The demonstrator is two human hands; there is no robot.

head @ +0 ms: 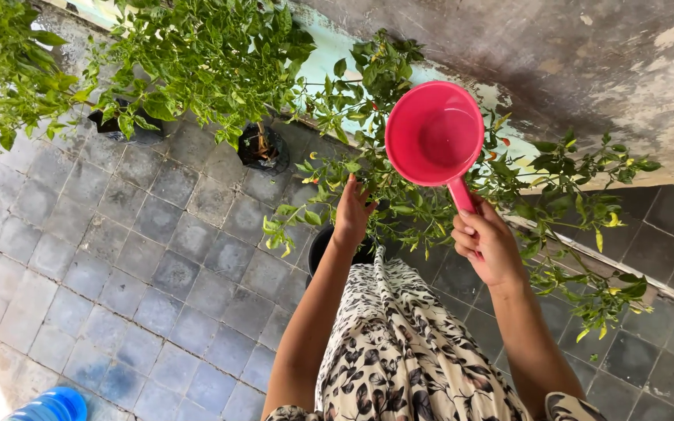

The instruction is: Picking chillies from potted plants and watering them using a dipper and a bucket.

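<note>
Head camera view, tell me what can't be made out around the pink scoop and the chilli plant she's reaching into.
- Pink scoop, head view: whether any water is inside can't be told.
- Right hand: its grip covers the lower handle.
- Left hand: fingertips hidden by leaves; what they touch is unclear.
- Black pot: mostly hidden by the left forearm and foliage.
- Blue container: cut off by the bottom edge.

- Left arm: bare, stretched forward and nearly straight from the lower edge of view.
- Left hand (352, 212): raised at the wrist, fingers pointing away and loosely together, back of the hand showing.
- Right arm: bare, bent slightly inward.
- Right hand (487, 243): fingers curled into a closed grip, knuckles toward the left.
</note>
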